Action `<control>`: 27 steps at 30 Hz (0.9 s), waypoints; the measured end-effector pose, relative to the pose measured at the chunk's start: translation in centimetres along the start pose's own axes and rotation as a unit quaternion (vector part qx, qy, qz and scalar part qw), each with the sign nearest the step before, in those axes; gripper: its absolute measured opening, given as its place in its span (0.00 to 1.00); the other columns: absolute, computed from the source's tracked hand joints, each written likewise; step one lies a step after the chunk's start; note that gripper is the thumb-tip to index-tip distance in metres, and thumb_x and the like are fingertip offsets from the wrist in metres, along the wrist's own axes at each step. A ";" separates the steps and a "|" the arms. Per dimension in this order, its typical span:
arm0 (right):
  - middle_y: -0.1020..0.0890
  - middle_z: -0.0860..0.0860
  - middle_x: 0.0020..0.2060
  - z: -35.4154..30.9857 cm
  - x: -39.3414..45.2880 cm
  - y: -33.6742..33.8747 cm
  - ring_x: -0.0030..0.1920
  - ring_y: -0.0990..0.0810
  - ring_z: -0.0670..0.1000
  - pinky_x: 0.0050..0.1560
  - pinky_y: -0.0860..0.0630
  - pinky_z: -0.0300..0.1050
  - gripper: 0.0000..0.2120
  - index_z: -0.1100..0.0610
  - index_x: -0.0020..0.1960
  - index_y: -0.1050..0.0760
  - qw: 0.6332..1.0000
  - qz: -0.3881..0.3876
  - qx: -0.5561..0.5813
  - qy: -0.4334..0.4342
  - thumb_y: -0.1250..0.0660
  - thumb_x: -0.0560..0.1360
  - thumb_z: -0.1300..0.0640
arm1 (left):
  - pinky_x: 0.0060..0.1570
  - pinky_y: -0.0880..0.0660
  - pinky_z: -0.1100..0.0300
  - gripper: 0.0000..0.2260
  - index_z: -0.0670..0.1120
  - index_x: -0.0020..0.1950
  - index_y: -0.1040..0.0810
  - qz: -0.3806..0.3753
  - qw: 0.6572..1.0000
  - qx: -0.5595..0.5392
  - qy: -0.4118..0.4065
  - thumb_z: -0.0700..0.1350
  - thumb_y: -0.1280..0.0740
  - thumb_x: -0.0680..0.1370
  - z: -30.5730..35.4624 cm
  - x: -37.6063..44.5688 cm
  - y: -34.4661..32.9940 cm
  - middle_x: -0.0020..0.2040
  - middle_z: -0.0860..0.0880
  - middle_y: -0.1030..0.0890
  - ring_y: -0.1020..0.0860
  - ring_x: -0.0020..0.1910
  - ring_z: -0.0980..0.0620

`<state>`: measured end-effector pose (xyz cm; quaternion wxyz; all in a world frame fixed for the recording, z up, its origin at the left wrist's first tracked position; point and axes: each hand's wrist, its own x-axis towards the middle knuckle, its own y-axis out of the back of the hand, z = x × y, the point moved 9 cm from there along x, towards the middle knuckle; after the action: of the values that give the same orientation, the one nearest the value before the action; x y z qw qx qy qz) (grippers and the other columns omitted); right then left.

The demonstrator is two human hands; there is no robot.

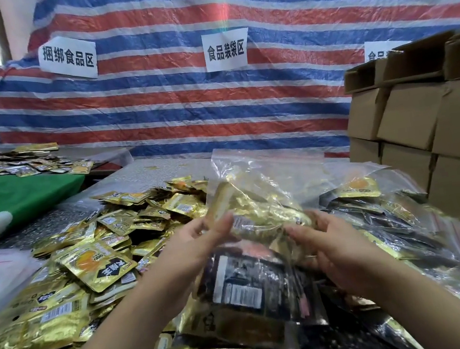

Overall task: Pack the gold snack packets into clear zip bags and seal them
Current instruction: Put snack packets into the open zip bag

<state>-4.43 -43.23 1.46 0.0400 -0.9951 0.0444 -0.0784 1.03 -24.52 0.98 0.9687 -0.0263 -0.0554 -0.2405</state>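
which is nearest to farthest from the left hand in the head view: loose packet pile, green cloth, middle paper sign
From the left hand:
1. Loose packet pile, just left of it on the table.
2. Green cloth, farther back on the left.
3. Middle paper sign, up on the striped tarp behind.

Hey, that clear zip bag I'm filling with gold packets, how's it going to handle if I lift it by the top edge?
Probably floppy: the clear zip bag is thin, crinkled film with its open top sagging. It will likely hang bottom-heavy, since the gold packets bunch low, between the left hand and right hand. The glossy film may also be slippery, so support it underneath.
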 end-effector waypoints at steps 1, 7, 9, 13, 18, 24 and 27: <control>0.14 0.60 0.48 0.0 0.0 0.0 0.45 0.14 0.56 0.41 0.18 0.46 0.19 0.64 0.58 0.26 1.000 0.009 0.012 -0.003 0.29 0.70 0.57 | 0.51 0.22 0.47 0.25 0.38 0.55 0.22 -0.001 1.000 -0.005 0.010 0.56 0.28 0.68 -0.3 0.0 0.0 0.45 0.44 0.14 0.15 0.45 0.46; 0.16 0.61 0.55 1.6 -1.2 -2.8 0.52 0.15 0.59 0.43 0.17 0.52 0.24 0.65 0.63 0.29 0.991 -0.047 0.083 -0.097 0.30 0.72 0.53 | 0.33 0.19 0.52 0.13 0.38 0.59 0.26 0.072 0.990 -0.115 0.029 0.39 0.31 0.76 -0.6 0.0 1.4 0.47 0.38 0.15 0.15 0.39 0.41; 0.16 0.61 0.55 1.0 -1.3 -3.5 0.54 0.16 0.60 0.47 0.17 0.55 0.22 0.62 0.64 0.29 0.994 -0.060 0.040 -0.077 0.29 0.73 0.60 | 0.36 0.18 0.50 0.16 0.39 0.63 0.28 0.081 0.988 -0.132 0.025 0.38 0.31 0.77 -0.6 0.1 1.6 0.49 0.38 0.15 0.15 0.41 0.40; 0.15 0.63 0.47 -0.3 -0.2 -2.6 0.40 0.15 0.59 0.37 0.17 0.53 0.14 0.63 0.60 0.26 0.999 0.017 0.032 -0.038 0.33 0.76 0.69 | 0.37 0.18 0.51 0.14 0.43 0.62 0.25 0.074 0.989 -0.132 -0.002 0.39 0.31 0.77 -0.2 0.3 1.2 0.47 0.41 0.14 0.15 0.42 0.44; 0.16 0.64 0.51 -3.6 4.8 2.0 0.43 0.14 0.61 0.39 0.17 0.61 0.11 0.61 0.61 0.27 0.989 0.124 0.074 -0.023 0.37 0.79 0.67 | 0.44 0.18 0.54 0.24 0.48 0.71 0.32 0.126 0.989 -0.069 -0.039 0.52 0.32 0.78 -0.4 0.8 2.3 0.57 0.48 0.19 0.15 0.46 0.52; 0.21 0.58 0.54 -5.6 9.8 10.1 0.42 0.18 0.57 0.28 0.20 0.51 0.17 0.57 0.67 0.30 0.948 0.311 -0.038 -0.056 0.35 0.79 0.65 | 0.34 0.21 0.61 0.19 0.49 0.68 0.30 0.121 0.992 -0.039 -0.017 0.53 0.33 0.79 -1.4 0.9 2.2 0.59 0.48 0.21 0.15 0.40 0.51; 0.22 0.57 0.47 -5.7 9.8 13.0 0.38 0.24 0.53 0.29 0.26 0.46 0.17 0.65 0.65 0.29 0.864 0.384 -0.310 -0.096 0.35 0.77 0.64 | 0.32 0.23 0.62 0.15 0.49 0.64 0.28 0.120 0.992 -0.034 -0.005 0.51 0.33 0.79 -1.8 0.8 1.9 0.57 0.48 0.19 0.15 0.37 0.52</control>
<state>3.21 -57.53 7.43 -0.2398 -0.8628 0.4414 0.0569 2.79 -23.32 -0.79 0.9888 -0.0665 -0.0484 -0.1245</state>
